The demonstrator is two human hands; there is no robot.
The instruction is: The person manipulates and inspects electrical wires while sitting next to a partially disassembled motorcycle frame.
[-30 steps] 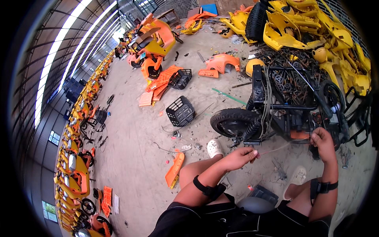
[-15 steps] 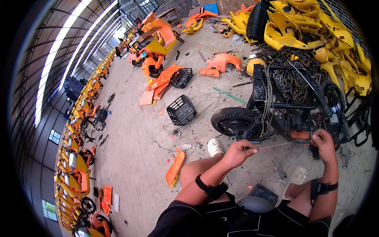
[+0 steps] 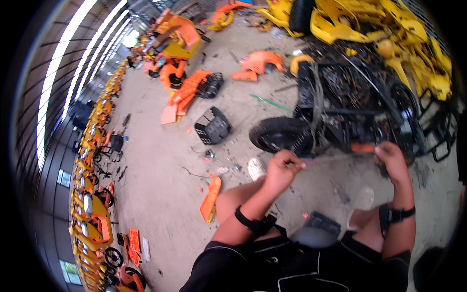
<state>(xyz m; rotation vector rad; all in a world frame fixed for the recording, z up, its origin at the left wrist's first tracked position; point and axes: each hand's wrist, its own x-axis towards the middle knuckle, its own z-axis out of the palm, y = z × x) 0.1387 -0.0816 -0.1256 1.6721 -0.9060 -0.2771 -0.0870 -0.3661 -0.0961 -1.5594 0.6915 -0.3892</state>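
My left hand [image 3: 283, 171] is closed in a pinch on one end of a thin wire [image 3: 335, 157], which is blurred now. The wire runs across to my right hand [image 3: 390, 158], whose fingers are closed on its other end. Just beyond both hands a stripped black scooter frame [image 3: 350, 112] lies on the floor, with its wheel [image 3: 273, 135] to the left. Grey cables [image 3: 318, 104] hang over the frame. Near my right hand is an orange part [image 3: 363, 147] inside the frame.
Yellow body panels [image 3: 369, 24] are heaped at the far right. Two black plastic crates [image 3: 212, 126], orange panels [image 3: 182, 95] and an orange fender [image 3: 262, 62] lie on the concrete floor. A long row of scooters [image 3: 92, 209] lines the left wall. Below me is a grey rounded seat [image 3: 314, 237].
The whole view has shifted, so the scene sits slightly further left and higher. Both hands still hold the wire between them, about as far apart as before.
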